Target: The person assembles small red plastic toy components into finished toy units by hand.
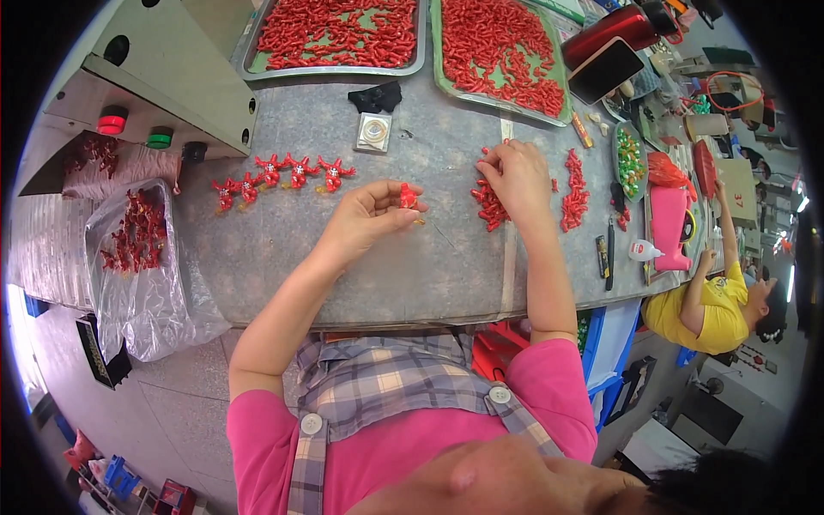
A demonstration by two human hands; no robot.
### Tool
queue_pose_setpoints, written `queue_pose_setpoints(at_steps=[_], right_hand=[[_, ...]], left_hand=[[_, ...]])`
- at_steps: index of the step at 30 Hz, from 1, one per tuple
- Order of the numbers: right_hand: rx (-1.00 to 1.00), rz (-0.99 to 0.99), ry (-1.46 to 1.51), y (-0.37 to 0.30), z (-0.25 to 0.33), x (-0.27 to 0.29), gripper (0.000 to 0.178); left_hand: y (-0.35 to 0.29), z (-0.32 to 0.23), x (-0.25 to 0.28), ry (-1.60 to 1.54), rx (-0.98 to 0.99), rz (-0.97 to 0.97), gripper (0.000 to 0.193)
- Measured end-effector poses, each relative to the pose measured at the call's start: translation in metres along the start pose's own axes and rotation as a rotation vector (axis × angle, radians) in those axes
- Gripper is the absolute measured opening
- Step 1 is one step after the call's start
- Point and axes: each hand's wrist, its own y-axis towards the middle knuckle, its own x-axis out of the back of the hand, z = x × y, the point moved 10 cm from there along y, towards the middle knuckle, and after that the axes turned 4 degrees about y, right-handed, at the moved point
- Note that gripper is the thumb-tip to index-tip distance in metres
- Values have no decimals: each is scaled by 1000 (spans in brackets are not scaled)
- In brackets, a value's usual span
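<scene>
A small red figurine [408,196] with a bit of gold at its lower end sits pinched in my left hand [365,221], just above the grey table. My right hand [518,178] is over a small pile of red pieces [488,209], its fingers bent and pressed together; whatever is between them is hidden. Another strip of loose red pieces [574,190] lies to the right of that hand. Left of my left hand, several finished-looking red figurines [298,171] with white and gold details stand in a slanting row.
Two trays [422,62] [562,118] of red pieces stand at the far side. A machine [163,81] with buttons and a plastic bag [159,309] holding figurines are at left. A phone [606,70], a white bottle [644,251] and a yellow-shirted person [721,313] are at right.
</scene>
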Motion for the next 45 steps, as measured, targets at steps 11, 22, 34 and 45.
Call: queue_pose_setpoints(at_steps=[11, 22, 34, 45], right_hand=[[44, 70, 711, -21, 62, 15, 10], [187, 116, 792, -32, 86, 1, 12], [248, 89, 778, -37, 93, 5, 14], [439, 37, 737, -38, 106, 20, 20]], left_hand=[[-7, -4, 5, -127, 28, 5, 35], [-8, -6, 0, -190, -8, 17, 23], [-6, -7, 4, 66, -78, -66, 13], [-9, 0, -4, -222, 87, 56, 17]])
